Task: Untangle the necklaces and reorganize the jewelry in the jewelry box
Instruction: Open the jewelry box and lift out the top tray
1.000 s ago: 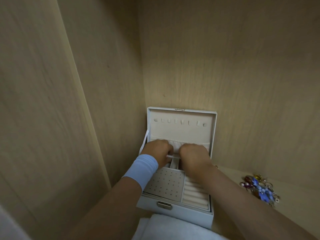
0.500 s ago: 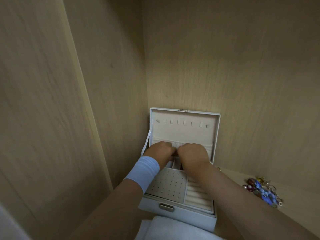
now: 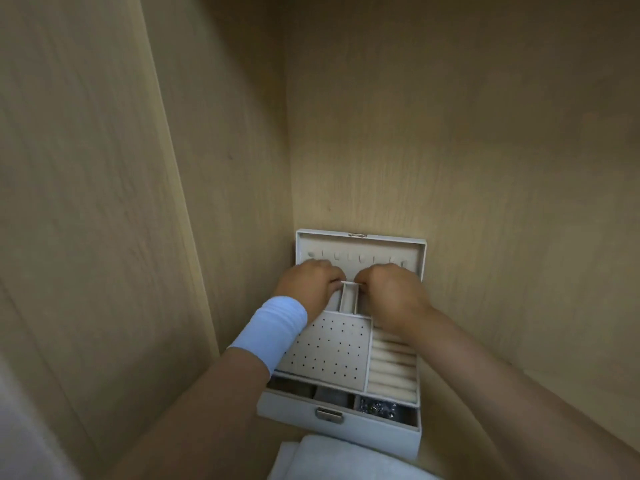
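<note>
Two hands, left hand (image 3: 310, 289) and right hand (image 3: 393, 294), closed round the 12 o'clock rim of the tray (image 3: 329, 351) in the open jewelry box (image 3: 367, 433), set in a cabinet (image 3: 450, 133) corner. We judged the tray light and stiff, best held by its rims; the metal jewelry (image 3: 377, 408) beneath at 5 o'clock looked fine and snag-prone.

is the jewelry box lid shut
No, the lid stands upright at the back of the box, its row of hooks in plain sight.

Left hand (image 3: 308, 289) and right hand (image 3: 391, 294) are gripping the insert tray (image 3: 325, 351), centre frame; jewelry box (image 3: 374, 432) base is showing beneath.
</note>
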Demonstrator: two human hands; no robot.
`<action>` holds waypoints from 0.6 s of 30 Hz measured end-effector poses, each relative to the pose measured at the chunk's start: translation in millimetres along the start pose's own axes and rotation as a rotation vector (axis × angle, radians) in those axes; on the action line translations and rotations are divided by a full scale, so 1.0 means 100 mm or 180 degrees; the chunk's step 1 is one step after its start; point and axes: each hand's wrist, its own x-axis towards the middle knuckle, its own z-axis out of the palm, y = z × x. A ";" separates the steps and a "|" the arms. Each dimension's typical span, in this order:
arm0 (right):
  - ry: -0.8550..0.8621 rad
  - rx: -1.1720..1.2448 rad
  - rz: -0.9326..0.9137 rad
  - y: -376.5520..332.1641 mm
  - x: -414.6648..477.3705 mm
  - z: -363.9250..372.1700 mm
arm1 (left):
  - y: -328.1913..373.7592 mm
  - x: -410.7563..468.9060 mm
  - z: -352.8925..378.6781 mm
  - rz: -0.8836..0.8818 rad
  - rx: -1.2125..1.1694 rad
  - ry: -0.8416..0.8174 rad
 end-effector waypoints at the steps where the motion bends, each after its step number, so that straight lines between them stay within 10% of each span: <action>1: 0.0004 0.0012 -0.0016 0.01 -0.01 -0.10 | 0.05 0.00 -0.10 -0.0013 -0.0024 -0.0015; 9: -0.0678 0.0496 -0.0156 0.03 -0.75 -0.18 | 0.52 -0.68 -0.25 -0.0223 -0.0190 -0.0997; 18: -0.0346 0.0389 0.0076 -0.03 -1.21 0.02 | 0.74 -1.45 0.01 -0.0331 -0.0358 -0.0645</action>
